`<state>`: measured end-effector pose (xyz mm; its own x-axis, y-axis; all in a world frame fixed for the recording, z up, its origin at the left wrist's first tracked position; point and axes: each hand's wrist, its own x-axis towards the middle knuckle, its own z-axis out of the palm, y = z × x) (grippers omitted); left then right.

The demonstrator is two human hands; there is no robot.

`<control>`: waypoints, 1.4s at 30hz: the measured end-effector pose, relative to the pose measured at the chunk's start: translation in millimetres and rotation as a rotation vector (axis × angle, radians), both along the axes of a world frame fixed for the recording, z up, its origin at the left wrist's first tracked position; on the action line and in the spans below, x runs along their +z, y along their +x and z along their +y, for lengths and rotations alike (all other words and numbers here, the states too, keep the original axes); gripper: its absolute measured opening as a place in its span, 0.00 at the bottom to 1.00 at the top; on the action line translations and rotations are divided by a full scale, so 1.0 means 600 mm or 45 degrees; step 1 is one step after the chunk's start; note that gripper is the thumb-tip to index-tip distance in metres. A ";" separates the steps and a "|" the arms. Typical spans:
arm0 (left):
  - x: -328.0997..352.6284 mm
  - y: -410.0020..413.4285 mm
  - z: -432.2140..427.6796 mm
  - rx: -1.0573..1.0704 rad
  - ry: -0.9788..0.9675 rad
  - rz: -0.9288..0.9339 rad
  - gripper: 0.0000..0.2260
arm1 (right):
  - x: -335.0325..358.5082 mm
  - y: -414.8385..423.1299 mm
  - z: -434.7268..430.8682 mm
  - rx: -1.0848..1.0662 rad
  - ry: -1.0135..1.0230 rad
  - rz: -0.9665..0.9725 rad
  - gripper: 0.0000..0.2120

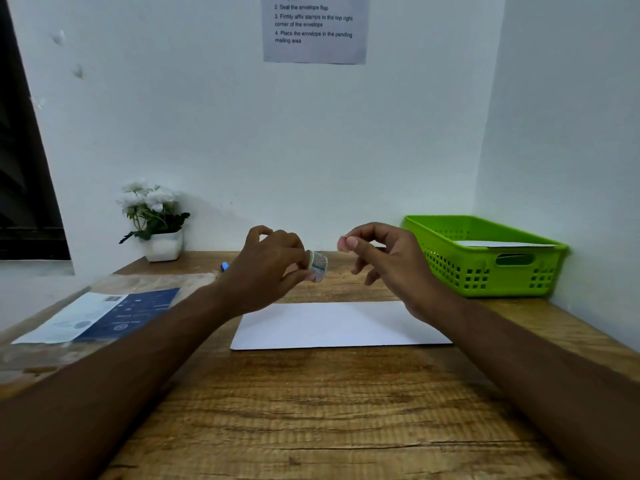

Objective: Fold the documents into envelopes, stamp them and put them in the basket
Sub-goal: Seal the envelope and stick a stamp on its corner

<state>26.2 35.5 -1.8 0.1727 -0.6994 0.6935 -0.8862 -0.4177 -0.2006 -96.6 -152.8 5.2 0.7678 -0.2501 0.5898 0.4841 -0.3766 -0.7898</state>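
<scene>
On the white wall in front of us hangs a printed paper sheet [315,29], cut off at the top of the view. We can read: "envelopes", "2. Seal the envelope flap", "3. Firmly affix stamps to the top right corner of the envelope" and "4. Place the envelope in the pending mailing area". At the left of the brown wooden tabletop [311,410] lies a dark blue and white printed document [104,315]. It carries small white writing and a round mark, but these are too blurred for us to read.

The plain white rectangular envelope [339,325] lies flat in the middle of the tabletop, below both hands, and we see no writing or stamp on its upper face. The left hand [270,268] grips a small roll of patterned stamps [318,266] between thumb and fingers, above the far edge of the envelope. The right hand [384,258] pinches a small pinkish stamp piece [342,244] between thumb and forefinger, just beside the roll but apart from it; its other fingers are loosely curled.

At the far right stands a bright green perforated plastic basket [485,273] with another white envelope [502,243] inside. A white pot of white flowers [154,216] stands at the far left against the wall, and a small blue object [224,266] shows behind the left wrist.
</scene>
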 end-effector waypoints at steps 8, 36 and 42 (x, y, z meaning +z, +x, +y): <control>-0.003 0.034 0.033 0.402 0.173 -0.048 0.05 | 0.001 -0.002 -0.005 -0.041 0.069 0.006 0.04; -0.023 0.085 0.058 0.516 -0.096 0.552 0.08 | -0.005 -0.008 0.006 -0.036 0.061 0.267 0.07; -0.013 0.052 0.039 0.406 -0.069 0.473 0.07 | -0.008 -0.005 0.003 -0.006 0.054 0.399 0.04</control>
